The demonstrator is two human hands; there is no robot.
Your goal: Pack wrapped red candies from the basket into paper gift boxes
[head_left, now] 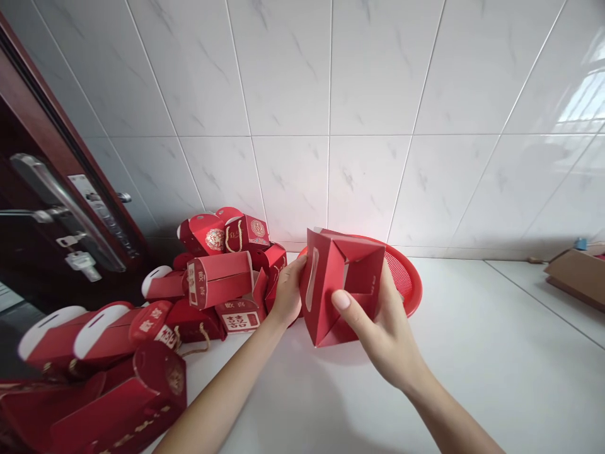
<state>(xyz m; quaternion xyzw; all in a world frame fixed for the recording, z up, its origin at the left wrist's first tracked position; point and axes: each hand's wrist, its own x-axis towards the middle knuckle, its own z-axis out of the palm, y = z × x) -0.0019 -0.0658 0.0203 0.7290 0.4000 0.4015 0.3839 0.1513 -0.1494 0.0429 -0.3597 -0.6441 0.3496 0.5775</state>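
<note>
A red cardboard box (324, 284) is held between my two hands above the white surface, its flaps folded inward around a central gap that faces me. My left hand (287, 293) grips the box's left side, its fingertips hidden behind it. My right hand (385, 328) wraps round the right side, with the thumb on the front flaps and the other fingers mostly out of sight behind. Behind the box is a red plastic basket (414, 284), partly covered by it.
Many red gift boxes (220, 280), some with rope handles, are piled on the left. A dark door with a metal handle (70, 208) and hanging keys stands at far left. Behind is a tiled wall (368, 75). A brown carton (576, 274) lies at far right.
</note>
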